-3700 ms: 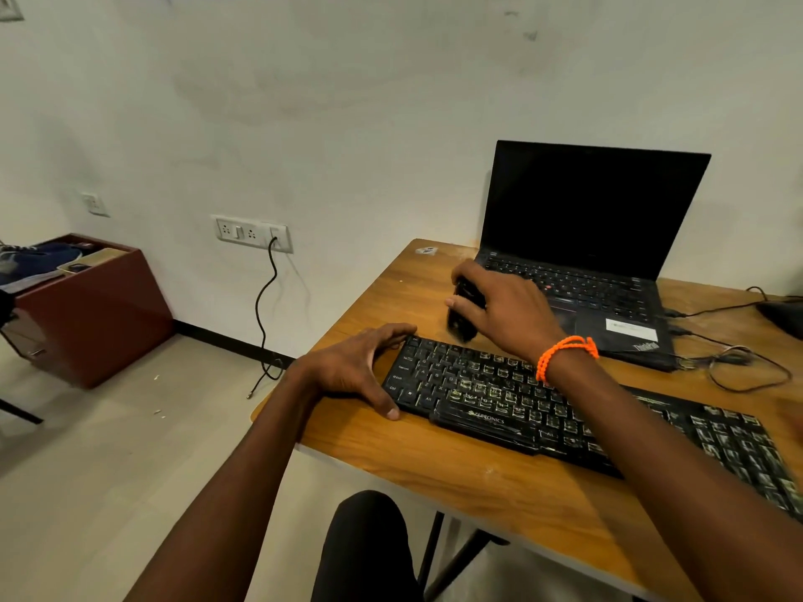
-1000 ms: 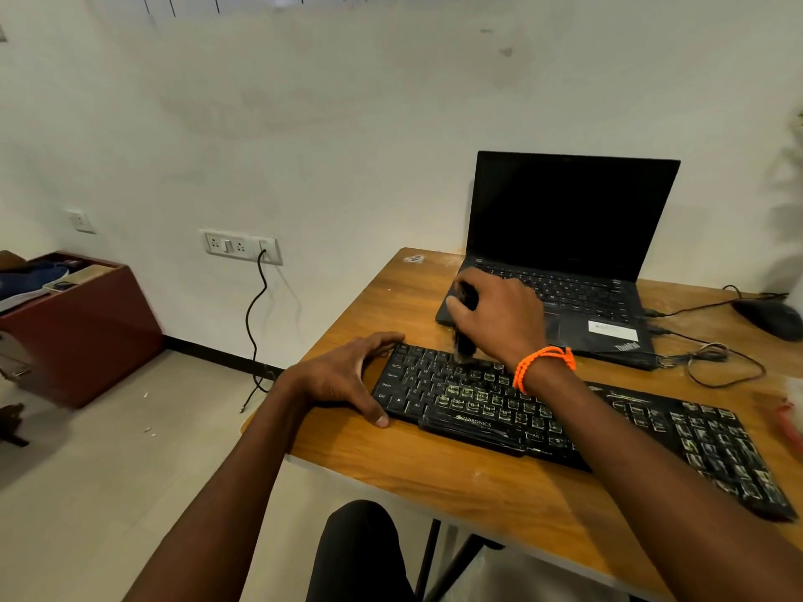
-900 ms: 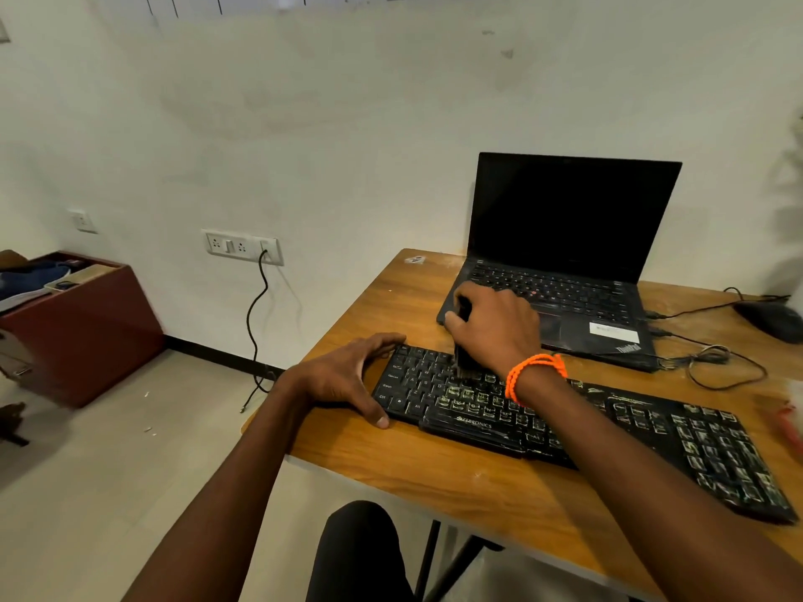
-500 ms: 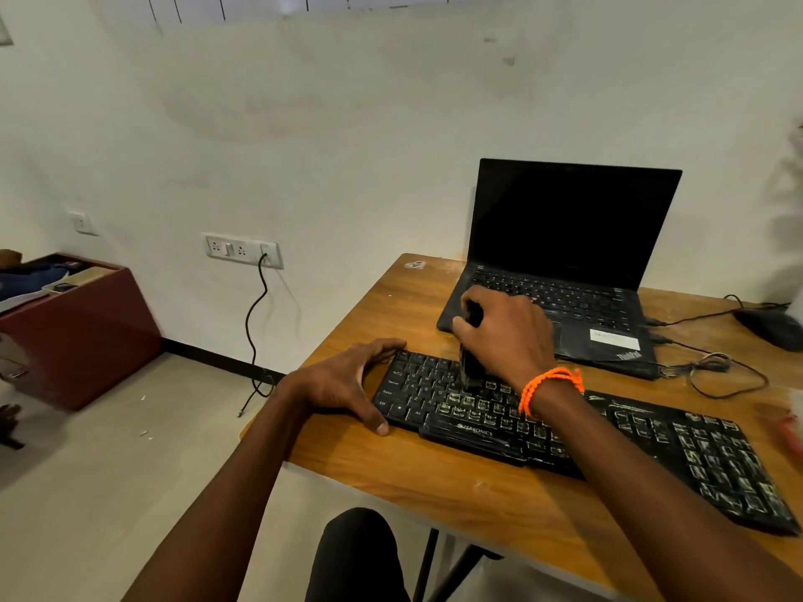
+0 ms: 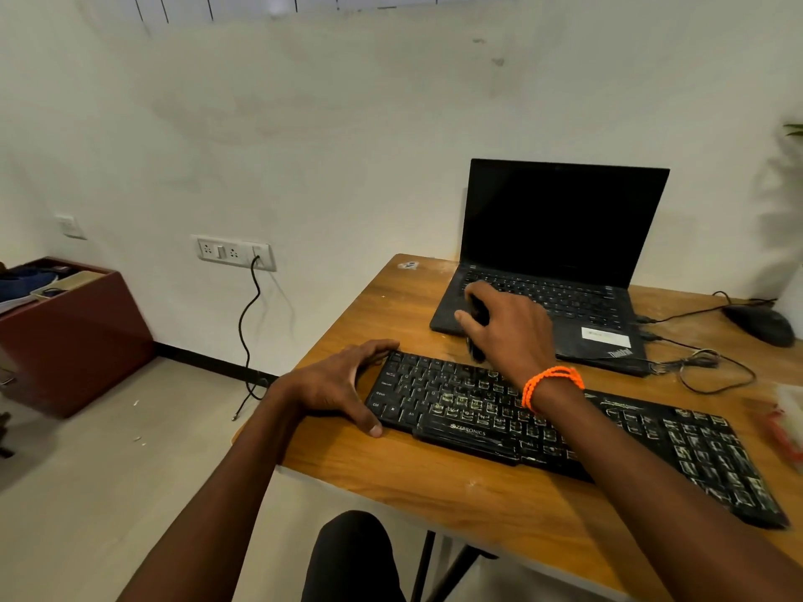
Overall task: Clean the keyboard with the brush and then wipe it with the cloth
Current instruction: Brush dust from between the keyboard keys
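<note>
Wooden desk, brush in right hand, above keyboard

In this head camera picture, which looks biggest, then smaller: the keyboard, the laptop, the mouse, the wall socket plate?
1. Laptop and keyboard: alike, and the keyboard lies nearer, so unranked.
2. Wall socket plate and mouse: too alike to rank.

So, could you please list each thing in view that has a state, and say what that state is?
keyboard: flat on the desk, keys dusty, left end steadied.
brush: gripped, at the keyboard's far edge.
right hand: grips the brush.
left hand: spread, braced against the keyboard's left end.
laptop: lid open, screen dark.
wall socket: one cable plugged in.
</note>
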